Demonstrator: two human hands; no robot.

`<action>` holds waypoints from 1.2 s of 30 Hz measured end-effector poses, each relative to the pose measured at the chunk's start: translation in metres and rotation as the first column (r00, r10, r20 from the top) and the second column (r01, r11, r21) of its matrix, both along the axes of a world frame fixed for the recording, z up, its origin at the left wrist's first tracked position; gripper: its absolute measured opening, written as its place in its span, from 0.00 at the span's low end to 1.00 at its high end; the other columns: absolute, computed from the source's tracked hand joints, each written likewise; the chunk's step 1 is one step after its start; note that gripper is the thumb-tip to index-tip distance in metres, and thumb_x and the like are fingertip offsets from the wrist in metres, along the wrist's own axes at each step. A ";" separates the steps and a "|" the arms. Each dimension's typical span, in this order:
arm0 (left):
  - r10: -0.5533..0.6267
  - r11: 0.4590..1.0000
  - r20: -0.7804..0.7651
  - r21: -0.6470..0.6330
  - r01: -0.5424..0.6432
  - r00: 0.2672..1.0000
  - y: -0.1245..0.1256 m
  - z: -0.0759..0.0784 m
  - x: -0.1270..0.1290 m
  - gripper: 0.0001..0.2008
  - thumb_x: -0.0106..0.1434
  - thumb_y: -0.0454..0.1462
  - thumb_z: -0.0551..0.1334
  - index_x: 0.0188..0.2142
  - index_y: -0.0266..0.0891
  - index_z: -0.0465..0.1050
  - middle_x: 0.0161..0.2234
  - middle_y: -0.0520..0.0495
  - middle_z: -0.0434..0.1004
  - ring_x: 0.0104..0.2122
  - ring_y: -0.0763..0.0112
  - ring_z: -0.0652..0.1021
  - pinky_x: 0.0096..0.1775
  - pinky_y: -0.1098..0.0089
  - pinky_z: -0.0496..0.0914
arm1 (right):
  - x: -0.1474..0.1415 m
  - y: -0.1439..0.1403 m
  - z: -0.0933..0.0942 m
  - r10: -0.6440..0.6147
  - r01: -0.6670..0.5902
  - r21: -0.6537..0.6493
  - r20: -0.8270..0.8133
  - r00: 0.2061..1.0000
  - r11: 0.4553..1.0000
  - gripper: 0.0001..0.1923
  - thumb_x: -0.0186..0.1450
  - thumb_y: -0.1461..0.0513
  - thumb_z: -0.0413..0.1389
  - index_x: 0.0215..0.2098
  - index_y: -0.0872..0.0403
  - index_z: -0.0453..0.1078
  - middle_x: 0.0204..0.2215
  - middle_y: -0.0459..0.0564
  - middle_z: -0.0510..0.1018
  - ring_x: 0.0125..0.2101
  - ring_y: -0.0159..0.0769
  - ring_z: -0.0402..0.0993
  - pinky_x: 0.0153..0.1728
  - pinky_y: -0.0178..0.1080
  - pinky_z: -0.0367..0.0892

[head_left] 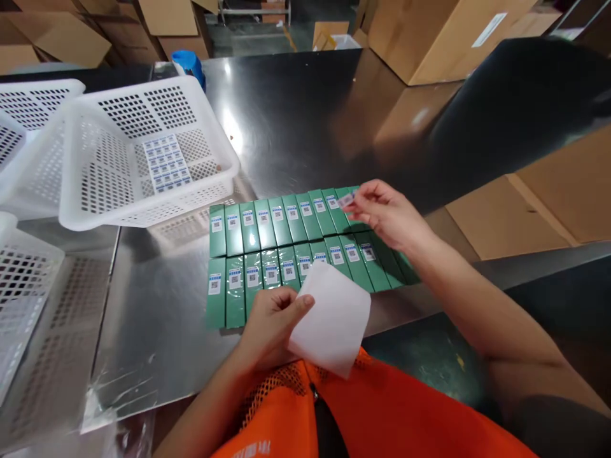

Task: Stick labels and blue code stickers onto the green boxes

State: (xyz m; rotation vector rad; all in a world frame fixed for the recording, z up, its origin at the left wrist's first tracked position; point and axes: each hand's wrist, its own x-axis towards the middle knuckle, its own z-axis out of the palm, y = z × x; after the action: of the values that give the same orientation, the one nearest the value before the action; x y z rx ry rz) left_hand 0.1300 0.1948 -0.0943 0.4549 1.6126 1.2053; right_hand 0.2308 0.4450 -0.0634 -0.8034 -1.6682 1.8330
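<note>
Two rows of slim green boxes (233,238) lie side by side on the metal table, most bearing a small white label with a square code. My left hand (273,318) is closed on a white paper sheet (334,318), thumb on top, over the near row's front edge. A small label sticker (345,200) is pinched between the thumb and fingers of my right hand (386,213), just above the right part of the far row. Whether the sticker touches a box I cannot tell. My right hand hides some boxes at that end.
A white plastic basket (212,140) at the left holds a sheet of stickers (167,162). More white baskets (28,261) stand beside it. A blue tape roll (189,63) sits at the table's far edge. Cardboard boxes (429,38) stand at the back and right.
</note>
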 end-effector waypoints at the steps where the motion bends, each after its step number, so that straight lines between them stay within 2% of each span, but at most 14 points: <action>1: -0.009 1.000 0.002 0.002 0.009 1.000 -0.001 -0.001 0.000 0.28 0.49 0.59 0.68 0.18 0.37 0.65 0.17 0.53 0.59 0.20 0.76 0.59 0.22 0.74 0.51 | -0.003 0.015 0.000 -0.067 0.067 -0.002 -0.009 0.998 0.998 0.19 0.52 0.56 0.72 0.30 0.51 0.67 0.27 0.42 0.77 0.31 0.31 0.77 0.32 0.33 0.72; 2: -0.018 1.000 0.001 0.005 0.018 1.000 -0.001 -0.001 -0.001 0.28 0.50 0.59 0.68 0.18 0.37 0.65 0.17 0.53 0.59 0.20 0.76 0.59 0.22 0.74 0.51 | -0.007 0.030 -0.001 -0.111 0.111 0.011 0.008 0.994 0.994 0.19 0.52 0.59 0.73 0.30 0.51 0.67 0.25 0.41 0.76 0.29 0.30 0.76 0.31 0.33 0.71; 4: -0.034 0.999 -0.009 0.010 0.034 0.999 -0.002 -0.002 -0.001 0.28 0.50 0.59 0.67 0.18 0.37 0.64 0.17 0.53 0.59 0.20 0.76 0.59 0.22 0.74 0.51 | -0.014 0.055 -0.002 -0.109 0.102 0.065 0.119 0.987 0.993 0.17 0.52 0.64 0.72 0.29 0.52 0.66 0.22 0.41 0.75 0.24 0.29 0.73 0.28 0.32 0.70; 6: -0.033 0.999 -0.016 0.015 0.033 0.999 -0.002 -0.002 -0.001 0.27 0.50 0.59 0.67 0.18 0.38 0.64 0.17 0.53 0.59 0.20 0.76 0.59 0.22 0.74 0.51 | -0.020 0.071 -0.004 -0.017 -0.011 0.094 0.290 0.957 0.996 0.16 0.53 0.68 0.71 0.30 0.52 0.67 0.19 0.42 0.74 0.21 0.29 0.71 0.25 0.32 0.69; 8: -0.024 1.000 -0.013 0.012 0.024 1.000 -0.003 -0.002 -0.001 0.27 0.50 0.58 0.67 0.18 0.38 0.64 0.17 0.53 0.59 0.20 0.76 0.59 0.22 0.74 0.51 | -0.026 0.079 -0.006 0.072 -0.119 0.081 0.433 0.899 0.990 0.19 0.52 0.71 0.70 0.35 0.52 0.68 0.17 0.40 0.72 0.19 0.30 0.70 0.22 0.33 0.67; 12: -0.017 1.000 -0.007 0.020 0.017 1.000 -0.003 -0.002 -0.001 0.28 0.50 0.59 0.67 0.18 0.38 0.64 0.17 0.53 0.59 0.20 0.76 0.59 0.22 0.73 0.50 | -0.032 0.082 -0.010 0.084 -0.145 0.070 0.549 0.832 0.987 0.28 0.51 0.74 0.67 0.42 0.49 0.62 0.16 0.37 0.71 0.18 0.32 0.69 0.20 0.33 0.65; 22: 0.015 1.000 0.072 -0.005 -0.014 0.997 0.001 0.005 0.000 0.29 0.46 0.60 0.69 0.17 0.38 0.64 0.17 0.53 0.57 0.20 0.76 0.58 0.22 0.74 0.50 | -0.030 0.088 -0.015 0.125 -0.229 0.101 0.597 0.792 0.968 0.26 0.51 0.70 0.68 0.38 0.48 0.59 0.19 0.38 0.72 0.22 0.33 0.71 0.23 0.35 0.66; 25: 0.026 1.000 0.080 -0.002 -0.026 0.996 0.001 0.005 0.001 0.29 0.46 0.59 0.69 0.16 0.38 0.63 0.17 0.54 0.57 0.19 0.77 0.58 0.22 0.74 0.49 | -0.033 0.083 -0.011 0.113 -0.249 0.116 0.660 0.743 0.962 0.25 0.53 0.69 0.67 0.40 0.49 0.58 0.21 0.41 0.73 0.24 0.35 0.73 0.26 0.36 0.67; 29: 0.044 0.999 0.096 -0.008 -0.043 0.994 0.000 0.003 0.000 0.29 0.45 0.60 0.70 0.17 0.38 0.64 0.17 0.53 0.58 0.19 0.77 0.59 0.22 0.74 0.50 | -0.043 0.082 -0.005 0.048 -0.305 0.181 0.787 0.615 0.935 0.26 0.55 0.67 0.66 0.46 0.50 0.59 0.22 0.42 0.73 0.26 0.37 0.75 0.28 0.38 0.70; 32: 0.027 0.999 0.074 0.016 -0.028 0.997 -0.001 0.001 -0.001 0.29 0.46 0.60 0.70 0.17 0.37 0.66 0.17 0.53 0.60 0.20 0.76 0.60 0.22 0.74 0.51 | -0.053 0.089 0.001 -0.077 -0.379 0.285 0.874 0.480 0.881 0.28 0.49 0.64 0.70 0.45 0.52 0.64 0.25 0.46 0.75 0.31 0.45 0.76 0.31 0.42 0.71; 34: 0.052 0.998 0.095 0.040 -0.056 0.994 -0.002 0.001 0.000 0.29 0.47 0.59 0.71 0.18 0.36 0.67 0.17 0.53 0.61 0.20 0.77 0.61 0.22 0.75 0.53 | -0.053 0.090 0.006 -0.231 -0.456 0.416 0.883 0.408 0.787 0.29 0.45 0.60 0.74 0.41 0.52 0.68 0.29 0.49 0.77 0.36 0.49 0.77 0.36 0.45 0.71; 35: 0.078 0.995 0.122 0.047 -0.084 0.989 -0.002 0.002 0.001 0.29 0.47 0.59 0.71 0.18 0.36 0.67 0.17 0.53 0.62 0.20 0.77 0.61 0.22 0.75 0.53 | -0.050 0.088 0.007 -0.284 -0.479 0.473 0.865 0.414 0.740 0.28 0.44 0.58 0.74 0.39 0.53 0.69 0.30 0.49 0.77 0.37 0.49 0.77 0.38 0.46 0.72; 36: 0.107 0.992 0.155 0.051 -0.116 0.982 -0.003 0.003 0.002 0.29 0.47 0.59 0.72 0.19 0.36 0.68 0.17 0.53 0.63 0.19 0.77 0.62 0.22 0.75 0.54 | -0.044 0.083 0.008 -0.286 -0.469 0.506 0.838 0.464 0.724 0.26 0.46 0.56 0.73 0.39 0.53 0.71 0.30 0.49 0.77 0.37 0.47 0.78 0.39 0.46 0.72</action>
State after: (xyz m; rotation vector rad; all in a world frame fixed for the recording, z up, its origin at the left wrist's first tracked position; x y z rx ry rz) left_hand 0.1318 0.1922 -0.0915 0.3053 1.4910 1.3427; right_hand 0.1872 0.5279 -0.0550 -1.4382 -2.8440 0.5193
